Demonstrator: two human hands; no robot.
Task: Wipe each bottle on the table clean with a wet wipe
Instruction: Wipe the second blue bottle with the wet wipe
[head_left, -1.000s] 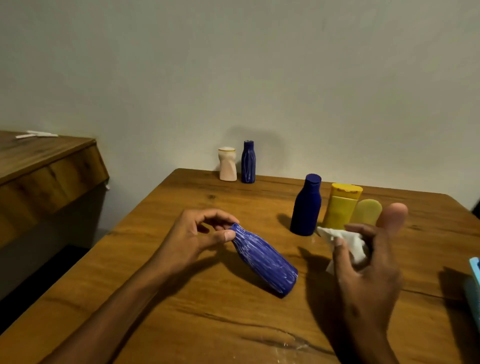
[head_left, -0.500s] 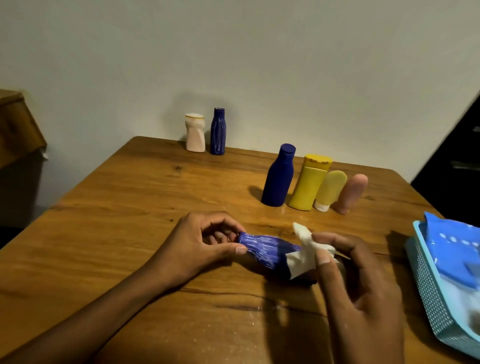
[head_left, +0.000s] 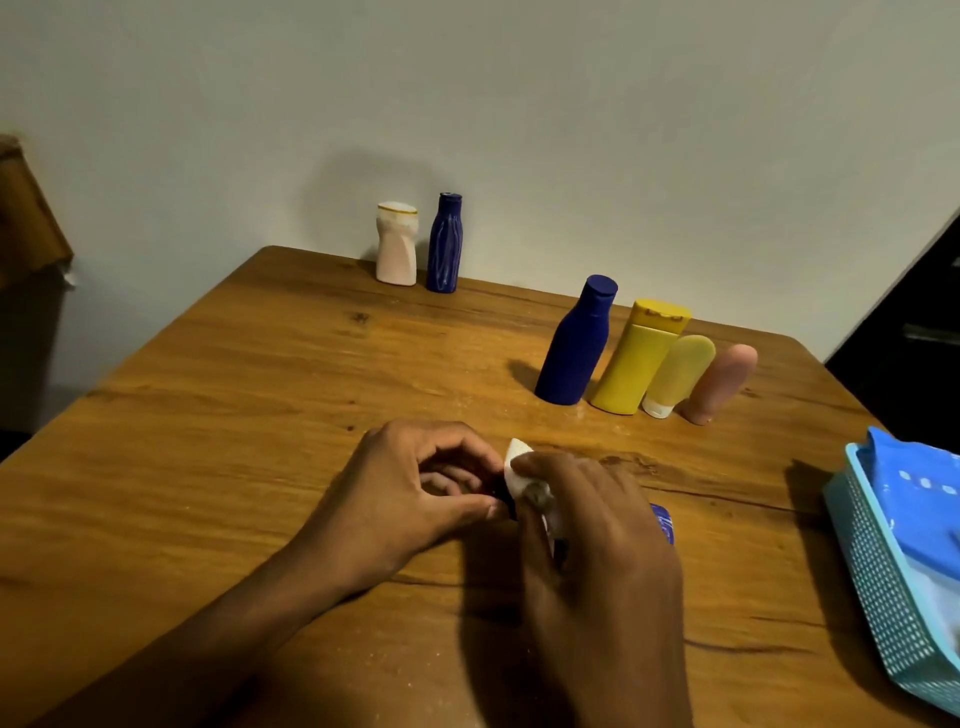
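- Right hand (head_left: 597, 540) is curled over the ribbed blue bottle (head_left: 662, 522), pressing a white wet wipe (head_left: 519, 467) against it; left hand (head_left: 410, 493) pinches the bottle's neck end.
- Behind them stand a plain blue bottle (head_left: 574, 343), yellow bottle (head_left: 639, 358), pale yellow tube (head_left: 678, 374) and pink tube (head_left: 722, 382); a teal basket (head_left: 878, 587) sits far right.
- Bottle lies on the table (head_left: 208, 415), long axis left-right, mostly hidden by the hands.

ribbed blue bottle (head_left: 662, 522) mostly hidden, basket (head_left: 878, 582) cropped

two bottles (head_left: 418, 244) at table (head_left: 208, 415) back, four bottles (head_left: 644, 358) right, basket (head_left: 883, 587) far right
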